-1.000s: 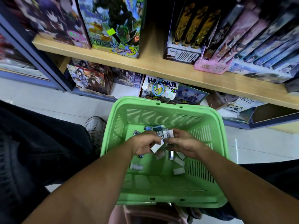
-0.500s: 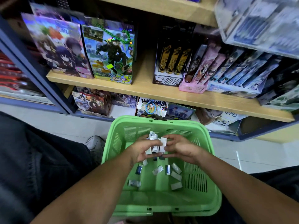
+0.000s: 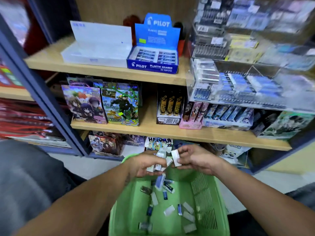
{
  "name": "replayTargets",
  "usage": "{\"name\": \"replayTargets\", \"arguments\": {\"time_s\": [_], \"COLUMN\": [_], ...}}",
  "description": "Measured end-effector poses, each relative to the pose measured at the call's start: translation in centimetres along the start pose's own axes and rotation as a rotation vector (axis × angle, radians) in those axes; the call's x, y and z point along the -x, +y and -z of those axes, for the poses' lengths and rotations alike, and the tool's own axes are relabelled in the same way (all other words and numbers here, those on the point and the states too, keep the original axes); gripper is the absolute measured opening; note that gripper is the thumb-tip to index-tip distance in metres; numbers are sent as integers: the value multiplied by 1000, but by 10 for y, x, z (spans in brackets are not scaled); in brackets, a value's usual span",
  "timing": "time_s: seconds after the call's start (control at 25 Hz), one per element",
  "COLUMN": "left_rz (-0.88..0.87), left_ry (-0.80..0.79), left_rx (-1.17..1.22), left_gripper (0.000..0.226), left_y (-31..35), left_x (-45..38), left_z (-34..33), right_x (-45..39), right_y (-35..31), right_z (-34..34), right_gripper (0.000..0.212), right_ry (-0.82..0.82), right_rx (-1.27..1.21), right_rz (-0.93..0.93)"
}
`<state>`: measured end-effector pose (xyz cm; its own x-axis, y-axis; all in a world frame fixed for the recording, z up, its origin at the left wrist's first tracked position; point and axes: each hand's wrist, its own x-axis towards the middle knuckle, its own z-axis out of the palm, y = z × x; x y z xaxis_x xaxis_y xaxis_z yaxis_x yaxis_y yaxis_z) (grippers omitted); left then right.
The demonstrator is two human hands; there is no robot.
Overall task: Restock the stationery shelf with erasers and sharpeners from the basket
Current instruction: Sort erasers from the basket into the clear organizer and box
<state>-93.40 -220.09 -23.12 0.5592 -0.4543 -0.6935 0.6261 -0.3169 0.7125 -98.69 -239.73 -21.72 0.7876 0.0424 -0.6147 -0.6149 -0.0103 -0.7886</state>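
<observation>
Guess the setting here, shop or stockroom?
Most likely a stationery or hobby shop aisle: a Pilot eraser display box faces out on a wooden shelf, and illustrated boxed goods stand below.

The basket (image 3: 206, 200) is bright green with slotted walls. Inside it lie small white erasers (image 3: 169, 210) and dark blue pieces (too blurred to name). Above the basket, on the pale wood shelf (image 3: 109, 69), stands a blue Pilot box (image 3: 153, 53) with white lettering; left of that box sits a white box (image 3: 95, 53). Below it, a pink tray (image 3: 190, 125).
</observation>
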Motion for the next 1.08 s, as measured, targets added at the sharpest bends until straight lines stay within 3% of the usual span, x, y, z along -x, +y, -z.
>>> {"name": "replayTargets", "arguments": {"time_s": [0.16,0.36,0.6,0.72,0.92,1.08], "left_rz": [-132,-328,-552,-639,-753,-773], "left_ry": [-41,-54,-7,71,299,442], "left_rx": [-134,-320,-286,-262,-6,290], "left_gripper": [29,32,37,31,24,19], "left_y": [51,112,176,208,255,273], "left_x": [35,92,164,189,195,177], "left_z": [13,43,87,100,125,143], "right_x": [27,54,80,85,64,41], "right_y": [-47,-93,-159,-200,-294,-346], "right_z": [-13,-52,-118,-150,-152,-140], "right_gripper": [40,37,18,20,22,20], "right_ry": [40,122,150,196,521,627], "right_rx": [-35,-66,-110,-94,390,906], "right_rz": [165,388,577,644,819,755]}}
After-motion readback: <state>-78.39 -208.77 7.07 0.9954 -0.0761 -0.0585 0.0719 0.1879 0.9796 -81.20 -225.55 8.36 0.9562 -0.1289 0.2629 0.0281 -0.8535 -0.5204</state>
